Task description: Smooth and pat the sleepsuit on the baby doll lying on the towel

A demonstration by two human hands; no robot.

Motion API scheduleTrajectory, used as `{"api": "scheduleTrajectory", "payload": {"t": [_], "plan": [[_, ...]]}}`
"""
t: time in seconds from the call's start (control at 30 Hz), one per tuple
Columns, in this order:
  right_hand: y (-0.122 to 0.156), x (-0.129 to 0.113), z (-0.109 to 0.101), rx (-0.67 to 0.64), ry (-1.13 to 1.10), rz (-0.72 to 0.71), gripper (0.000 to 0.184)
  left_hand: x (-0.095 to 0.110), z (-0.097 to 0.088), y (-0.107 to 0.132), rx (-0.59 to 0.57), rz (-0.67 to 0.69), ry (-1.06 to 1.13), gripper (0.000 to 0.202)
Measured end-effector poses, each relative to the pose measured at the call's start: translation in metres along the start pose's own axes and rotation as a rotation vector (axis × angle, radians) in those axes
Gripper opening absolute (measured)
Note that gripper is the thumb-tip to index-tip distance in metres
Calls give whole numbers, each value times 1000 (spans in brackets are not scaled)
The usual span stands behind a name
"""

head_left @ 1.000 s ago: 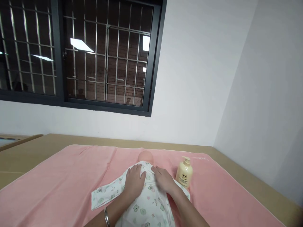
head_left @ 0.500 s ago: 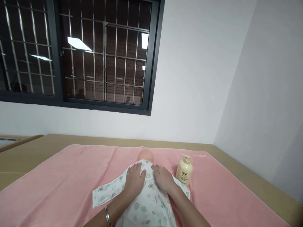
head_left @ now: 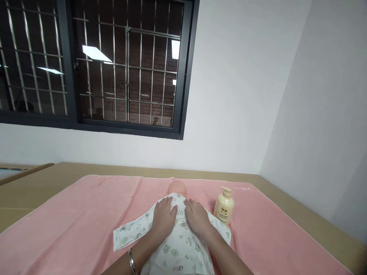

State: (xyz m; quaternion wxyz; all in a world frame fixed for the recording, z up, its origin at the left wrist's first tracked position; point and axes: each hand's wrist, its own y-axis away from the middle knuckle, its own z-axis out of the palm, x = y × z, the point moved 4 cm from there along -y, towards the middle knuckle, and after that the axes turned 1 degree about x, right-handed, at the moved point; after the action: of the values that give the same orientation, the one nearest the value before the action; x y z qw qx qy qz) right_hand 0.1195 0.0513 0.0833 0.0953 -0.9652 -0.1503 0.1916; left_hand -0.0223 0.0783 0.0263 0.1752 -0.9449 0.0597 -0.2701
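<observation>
A baby doll (head_left: 177, 187) lies on a pink blanket (head_left: 109, 198), its bald head pointing toward the wall. White baby clothes (head_left: 180, 250) with a small green and pink animal print cover its body, sleeves spread to both sides. My left hand (head_left: 164, 217) rests flat on the upper left of the garment, fingers stretched out. On the upper right side lies my right hand (head_left: 197, 217), also flat with fingers extended. Neither hand grips anything. A silver bracelet circles my left wrist. The doll's face and limbs are hidden.
A cream pump bottle (head_left: 224, 206) stands on the blanket just beyond the right sleeve. Wooden tabletop (head_left: 301, 212) borders the blanket. Behind it rise a white wall (head_left: 229, 95) and a dark-framed window (head_left: 129, 131) with metal bars.
Both hands stay on the garment in nearly the same place. The whole view has shifted very slightly.
</observation>
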Motion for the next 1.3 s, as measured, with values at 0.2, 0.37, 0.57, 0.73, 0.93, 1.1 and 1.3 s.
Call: {"api": "scheduleTrajectory", "payload": {"t": [0.2,0.37,0.57,0.73,0.93,1.1,1.3], "plan": [[1,-1,1,-6,63,-10,45,1,-1,-1,1,7,16,53],[1,2,3,9,33,-14,47,5,-6,1,18,-12,32,54],[-4,6,10,30,54,10,53,8,-9,-1,8,-20,52,54],[-3,1,10,26,83,17,50,8,-11,0,7,-31,62,54],[0,-3,8,38,110,22,48,9,-13,3,25,-12,82,54],[-2,-2,9,32,116,-5,45,6,-13,6,96,17,151,56],[-2,1,10,32,101,6,47,0,-10,10,136,20,223,54]]}}
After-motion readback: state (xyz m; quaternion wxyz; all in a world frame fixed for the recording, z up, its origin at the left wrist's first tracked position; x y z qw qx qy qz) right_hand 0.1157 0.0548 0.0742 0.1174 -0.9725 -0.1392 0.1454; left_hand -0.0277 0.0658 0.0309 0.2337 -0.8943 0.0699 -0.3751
